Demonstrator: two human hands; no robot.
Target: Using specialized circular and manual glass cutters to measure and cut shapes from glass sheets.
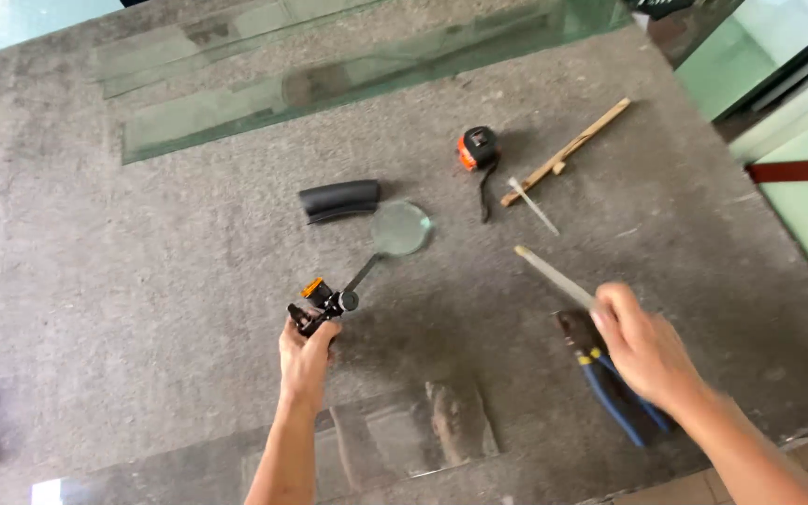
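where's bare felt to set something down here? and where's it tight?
Free: the wide grey felt left of the left hand and black curved piece, below the glass strips. Also right of the wooden stick. Crowded: centre-right, among round glass disc, tape measure, pliers and right hand.

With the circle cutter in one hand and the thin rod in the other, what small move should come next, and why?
Probably bring the right hand with its thin rod toward the round glass disc. The left hand already holds the circle cutter, whose arm reaches the disc, while the rod's tip is well apart from it.
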